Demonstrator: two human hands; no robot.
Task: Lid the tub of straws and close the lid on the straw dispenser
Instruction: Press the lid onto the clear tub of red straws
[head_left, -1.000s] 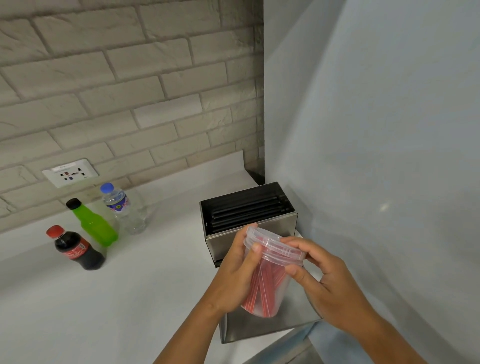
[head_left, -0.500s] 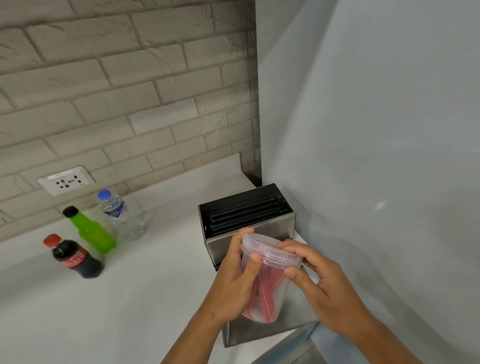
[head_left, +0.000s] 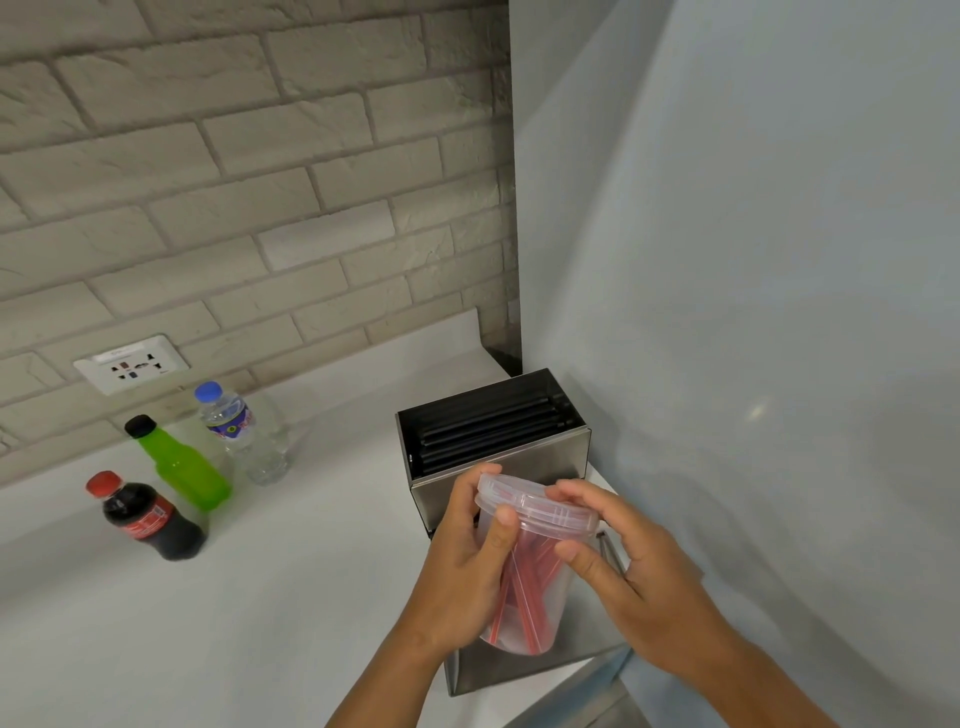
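The clear tub (head_left: 524, 597) was held in the air, tilted, above the front part of the straw dispenser (head_left: 498, 457); red straws (head_left: 519, 582) showed through its wall; a clear lid (head_left: 535, 506) sat on its rim, though whether it was pressed fully home could not be told.

The left hand (head_left: 462, 566) had its grip wrapped around the tub's side, thumb laid across the front wall just under the lid and fingers reaching up behind the rim; the right hand (head_left: 639, 566) had its grip closed on the lid's right edge, fingers over the top and thumb against the tub wall below.

The dispenser was a steel box standing on the white tabletop (head_left: 208, 623), close against the pale wall (head_left: 779, 260) on the right; its top was open, with dark straws (head_left: 488, 426) lying in rows inside; a flat steel panel (head_left: 519, 670) lay at its near side under the tub, seemingly its lid, swung down.

Well apart to the left stood three bottles near the brick wall (head_left: 234, 182): a cola bottle (head_left: 148, 519) with a red cap, a green bottle (head_left: 182, 467) with a black cap, and a water bottle (head_left: 241, 434) with a blue cap; a wall socket (head_left: 132, 364) sat above them.
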